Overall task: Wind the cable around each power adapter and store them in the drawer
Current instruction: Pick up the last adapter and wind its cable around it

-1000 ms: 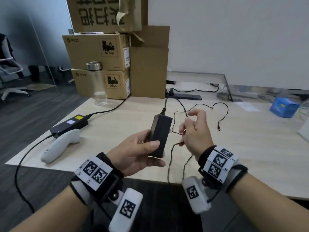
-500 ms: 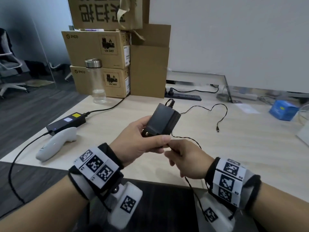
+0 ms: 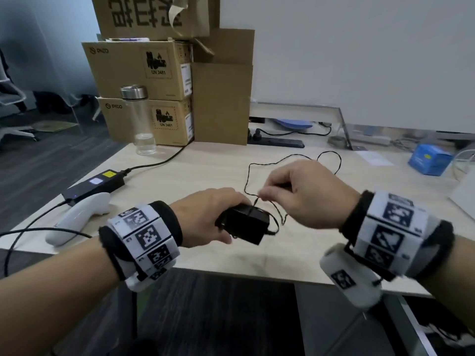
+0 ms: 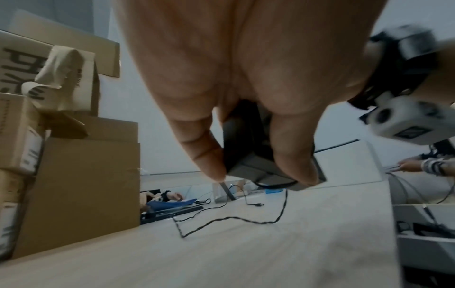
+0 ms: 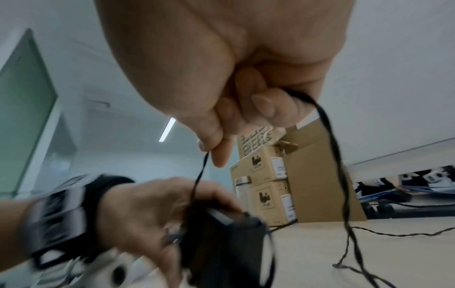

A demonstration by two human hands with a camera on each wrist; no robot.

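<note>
My left hand [image 3: 210, 217] grips a small black power adapter [image 3: 244, 223] just above the table's front edge, fingers curled round its body [image 4: 258, 155]. A thin black cable [image 3: 282, 160] runs from it. One turn of cable lies across the adapter. My right hand [image 3: 300, 194] pinches the cable between thumb and forefinger just above and right of the adapter [image 5: 221, 243], with the cable [image 5: 200, 171] taut down to it. The rest trails over the table to its plug [image 4: 258, 205]. A second, larger black adapter [image 3: 93, 185] lies at the table's left. A drawer [image 4: 423, 226] stands open at the right.
A white controller [image 3: 77, 217] lies by the left edge near the larger adapter. A glass bottle [image 3: 140, 119] and stacked cardboard boxes [image 3: 144, 73] stand at the back left. A power strip [image 3: 277, 142] lies behind. A blue box [image 3: 429, 159] sits at the right.
The left hand turned the adapter over and lowered it toward the table's front edge. The right hand came up from below it and now pulls the cable taut above its right side.
</note>
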